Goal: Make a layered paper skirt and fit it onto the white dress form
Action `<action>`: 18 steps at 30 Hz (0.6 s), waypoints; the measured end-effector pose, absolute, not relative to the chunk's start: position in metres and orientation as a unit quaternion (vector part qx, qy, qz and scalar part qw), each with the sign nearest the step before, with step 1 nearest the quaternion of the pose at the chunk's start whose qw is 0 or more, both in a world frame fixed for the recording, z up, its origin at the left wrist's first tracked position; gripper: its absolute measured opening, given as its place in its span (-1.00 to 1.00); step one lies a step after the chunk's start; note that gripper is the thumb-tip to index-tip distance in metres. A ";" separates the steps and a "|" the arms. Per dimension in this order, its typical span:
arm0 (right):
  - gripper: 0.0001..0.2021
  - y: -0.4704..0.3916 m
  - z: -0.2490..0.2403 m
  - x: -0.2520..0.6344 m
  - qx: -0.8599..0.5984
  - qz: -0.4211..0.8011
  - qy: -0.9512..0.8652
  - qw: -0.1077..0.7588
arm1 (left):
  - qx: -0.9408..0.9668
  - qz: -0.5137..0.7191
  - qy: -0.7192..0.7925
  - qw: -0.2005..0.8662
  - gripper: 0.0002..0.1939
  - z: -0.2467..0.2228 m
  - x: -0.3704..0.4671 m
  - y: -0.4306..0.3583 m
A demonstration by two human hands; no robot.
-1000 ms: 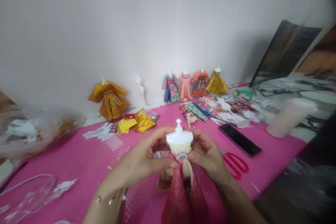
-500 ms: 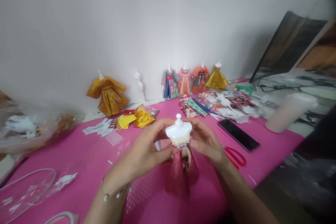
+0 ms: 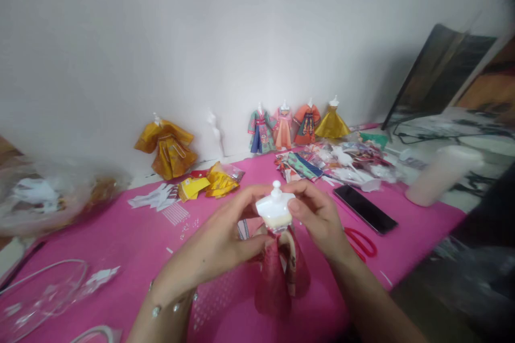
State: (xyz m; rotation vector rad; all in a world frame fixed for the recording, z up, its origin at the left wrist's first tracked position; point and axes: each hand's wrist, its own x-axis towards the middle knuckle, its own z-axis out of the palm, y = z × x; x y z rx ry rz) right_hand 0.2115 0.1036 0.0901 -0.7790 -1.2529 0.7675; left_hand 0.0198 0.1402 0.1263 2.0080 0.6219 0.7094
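Note:
Between my hands stands a small white doll mannequin (image 3: 275,206), upright, with a red doll skirt (image 3: 272,284) hanging below its bust. My left hand (image 3: 237,230) is closed on its left side, thumb pressed at the skirt's waist. My right hand (image 3: 316,211) grips the mannequin's right shoulder, thumb on the white front and fingers behind it. A pink cloth piece with a patterned dark band (image 3: 246,226) shows behind my left thumb. The fingertips at the back are partly hidden.
Dressed mannequins (image 3: 260,128) and a bare mannequin (image 3: 215,131) stand along the wall. Fabric pieces (image 3: 346,161), a phone (image 3: 365,209), red-handled scissors (image 3: 362,241) and a pale bottle (image 3: 442,174) lie at the right. Yellow cloth (image 3: 221,180) and a plastic bag (image 3: 60,193) are left.
My right thumb has moved up from the waist onto the mannequin's white shoulder. The skirt hangs slightly lower and its front opening shows more.

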 end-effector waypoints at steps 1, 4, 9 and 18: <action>-0.87 0.104 0.091 0.212 -0.352 0.345 -0.550 0.674 | 0.806 0.275 0.254 0.458 -0.37 0.127 0.018 0.141; -0.84 0.106 0.093 0.214 -0.368 0.347 -0.534 0.677 | 0.806 0.240 0.271 0.468 -0.29 0.130 0.010 0.146; -0.84 0.104 0.094 0.216 -0.367 0.345 -0.527 0.685 | 0.824 0.221 0.315 0.415 -0.50 0.129 0.013 0.150; -0.79 0.099 0.090 0.219 -0.364 0.327 -0.551 0.676 | 0.803 0.235 0.307 0.454 -0.62 0.122 0.043 0.139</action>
